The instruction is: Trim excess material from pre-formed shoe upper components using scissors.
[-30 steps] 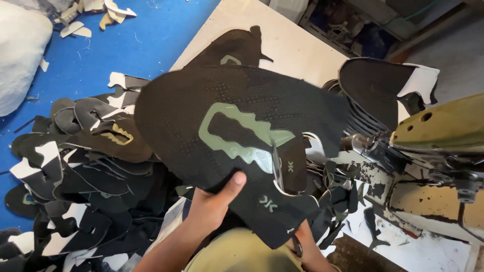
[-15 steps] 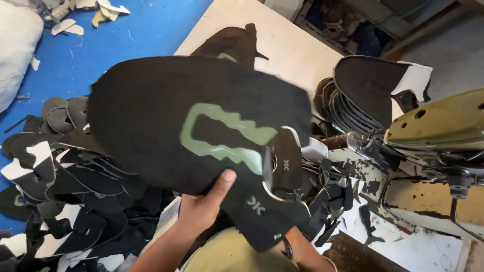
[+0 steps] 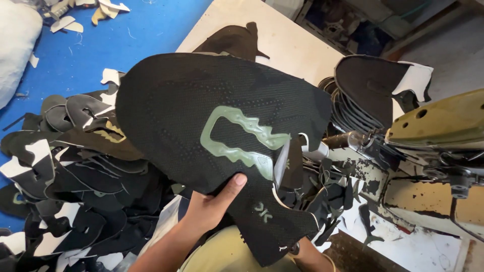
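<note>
Here, a left hand (image 3: 212, 206) pinches a black shoe upper (image 3: 217, 131) aloft, thumb on top; the right hand is hidden beneath. A pile (image 3: 75, 171) of uppers waits alongside, another stack (image 3: 363, 95) by the machine (image 3: 428, 151).

Matt black mesh shoe upper (image 3: 201, 116)

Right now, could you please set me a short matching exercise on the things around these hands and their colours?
Things:
1. shoe upper piece held in the left hand
2. floor
3. eyelet trim on the held piece
4. tabletop

Colours:
A. pale green
B. light tan
C. black
D. blue

Pairs: 1-C, 2-D, 3-A, 4-B
</note>
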